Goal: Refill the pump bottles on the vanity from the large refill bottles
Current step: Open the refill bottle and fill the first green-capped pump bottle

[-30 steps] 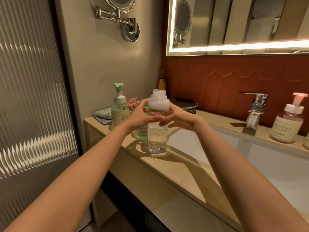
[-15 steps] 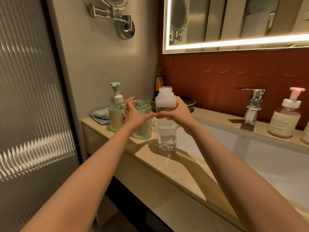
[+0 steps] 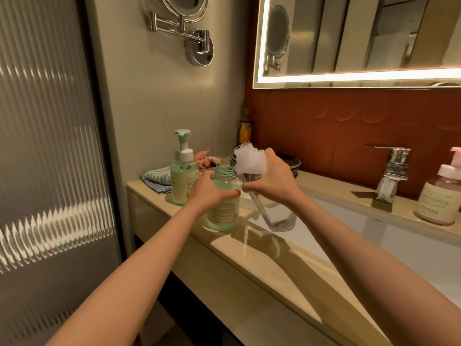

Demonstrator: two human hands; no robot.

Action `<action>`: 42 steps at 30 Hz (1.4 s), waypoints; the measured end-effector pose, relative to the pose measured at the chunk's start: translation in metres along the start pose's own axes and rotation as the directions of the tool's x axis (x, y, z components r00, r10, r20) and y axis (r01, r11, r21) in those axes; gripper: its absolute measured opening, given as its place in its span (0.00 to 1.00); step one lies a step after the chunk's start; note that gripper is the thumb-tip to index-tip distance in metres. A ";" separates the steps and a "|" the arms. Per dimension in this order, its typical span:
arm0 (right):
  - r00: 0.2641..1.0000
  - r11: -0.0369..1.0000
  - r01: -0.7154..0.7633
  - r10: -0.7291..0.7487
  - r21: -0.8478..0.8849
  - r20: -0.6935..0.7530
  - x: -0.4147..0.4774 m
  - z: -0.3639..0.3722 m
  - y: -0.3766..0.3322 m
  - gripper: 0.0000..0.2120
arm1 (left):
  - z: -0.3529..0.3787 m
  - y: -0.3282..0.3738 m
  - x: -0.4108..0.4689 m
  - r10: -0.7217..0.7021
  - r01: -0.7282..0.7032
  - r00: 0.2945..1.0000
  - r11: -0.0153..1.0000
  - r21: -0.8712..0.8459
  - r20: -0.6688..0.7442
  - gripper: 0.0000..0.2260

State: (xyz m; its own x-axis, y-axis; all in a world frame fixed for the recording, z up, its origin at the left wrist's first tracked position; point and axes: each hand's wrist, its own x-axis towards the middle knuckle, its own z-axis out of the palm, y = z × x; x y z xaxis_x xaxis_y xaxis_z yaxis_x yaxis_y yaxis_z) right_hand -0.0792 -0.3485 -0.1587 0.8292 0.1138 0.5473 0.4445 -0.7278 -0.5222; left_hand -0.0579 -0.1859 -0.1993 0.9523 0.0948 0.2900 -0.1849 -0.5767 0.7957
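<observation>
Both hands on bottles at left end of vanity, clear one tipped toward green one.

L hand (image 3: 209,193) fingers curled round shoulder of open-necked green bottle (image 3: 224,208), which stands upright on the beige stone counter (image 3: 249,260). R hand (image 3: 272,181) fingers wrapped round mid of clear bottle (image 3: 249,161), tilted w/ mouth leaning left just above the green neck and base over the near edge of the white basin (image 3: 349,236); can't tell if base touches. Thumbs nearly meet between the bottles. Green pump bottle (image 3: 183,176) just left, folded cloth (image 3: 156,179) behind it, dark plate stack (image 3: 290,163) farther back, amber bottle (image 3: 245,132) in far corner. Chrome faucet (image 3: 391,171) and pink pump bottle (image 3: 439,201) to the right. Red-brown tile backsplash (image 3: 349,126), lit mirror (image 3: 361,38) above, swing-arm mirror (image 3: 184,11) on left wall, ribbed glass panel (image 3: 50,146) far left.
</observation>
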 end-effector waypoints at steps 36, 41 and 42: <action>0.986 0.805 0.106 -0.008 -0.584 0.167 0.014 -0.018 -0.021 0.40 | 0.003 -0.001 -0.011 -0.025 0.026 1.000 0.997 -0.074 0.017 0.39; 0.986 0.762 0.118 -0.016 -0.637 0.164 0.013 -0.019 -0.024 0.41 | 0.005 -0.003 -0.009 -0.014 0.013 1.000 0.999 -0.042 -0.014 0.36; 0.986 0.753 0.122 -0.019 -0.647 0.165 0.013 -0.020 -0.025 0.41 | 0.005 -0.003 -0.009 -0.015 0.015 1.000 0.999 -0.036 -0.018 0.36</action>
State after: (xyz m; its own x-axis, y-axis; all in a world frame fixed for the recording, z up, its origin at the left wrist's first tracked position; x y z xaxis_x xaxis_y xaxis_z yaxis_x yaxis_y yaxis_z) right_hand -0.0861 -0.3423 -0.1257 0.8652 0.2373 0.4417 0.2170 -0.9714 0.0969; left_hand -0.0645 -0.1890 -0.2064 0.9506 0.1181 0.2871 -0.1793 -0.5460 0.8184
